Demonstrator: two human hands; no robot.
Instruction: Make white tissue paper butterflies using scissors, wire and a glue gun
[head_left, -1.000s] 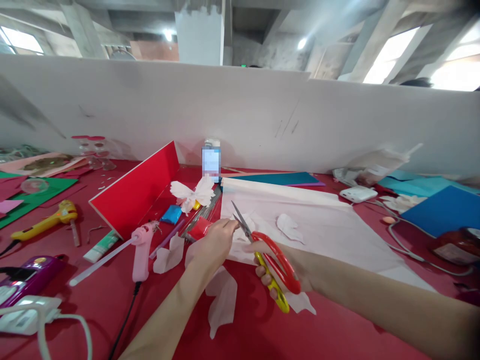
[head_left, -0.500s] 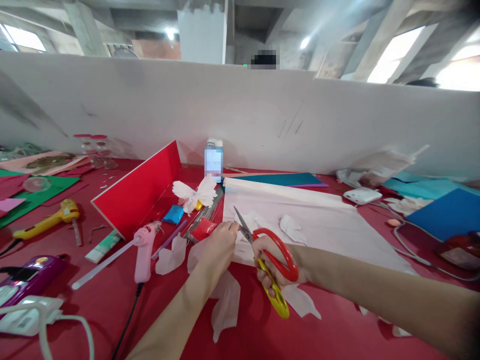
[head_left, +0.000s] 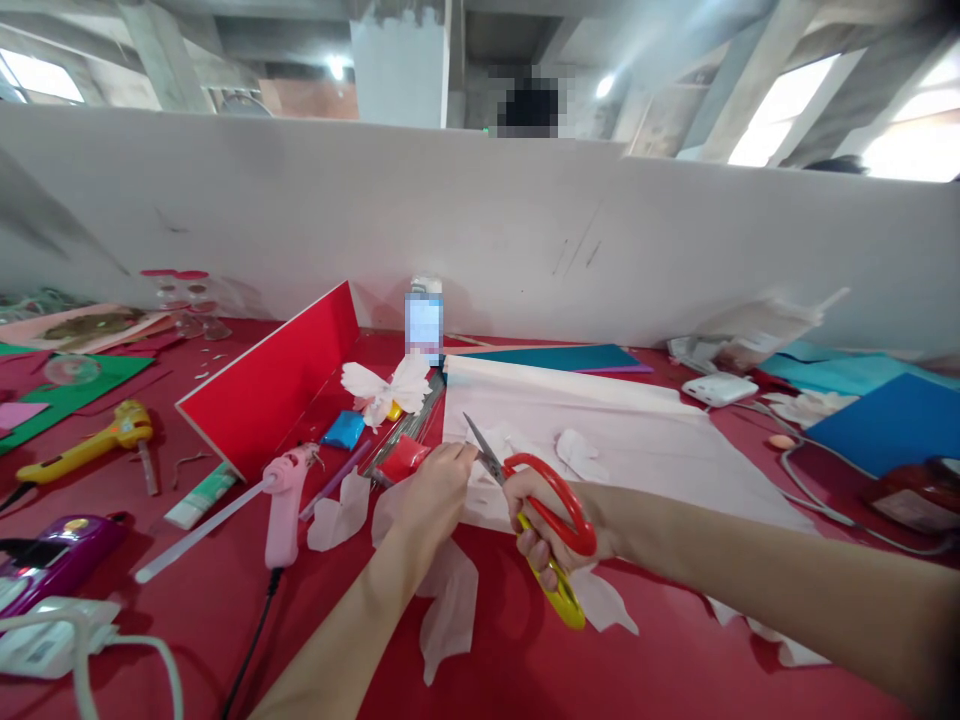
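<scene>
My right hand point(head_left: 551, 525) grips a pair of scissors point(head_left: 555, 500) with one red and one yellow handle. Their grey blades point up and to the left, reaching past my left fingertips. My left hand point(head_left: 442, 490) is closed in a pinch beside the blades, on a thin white paper piece point(head_left: 484, 485) that the fingers largely hide. Cut white paper shapes lie around both hands: a curved one point(head_left: 450, 610) below the left wrist, a petal shape point(head_left: 341, 515) to the left, another point(head_left: 604, 600) under my right hand. Behind my hands spreads a large white sheet point(head_left: 637, 430).
A pink glue gun point(head_left: 285, 510) and a yellow one point(head_left: 90, 445) lie left, near a red board point(head_left: 277, 385). A white paper flower point(head_left: 390, 385), red packet point(head_left: 401, 458) and blue packet point(head_left: 345, 430) sit mid-table. A phone point(head_left: 424, 325) stands against the white partition point(head_left: 300, 220).
The scissor handles have spread slightly further apart, the yellow one shifting a little. My left hand stays nearly in place. The whole view has shifted slightly.
</scene>
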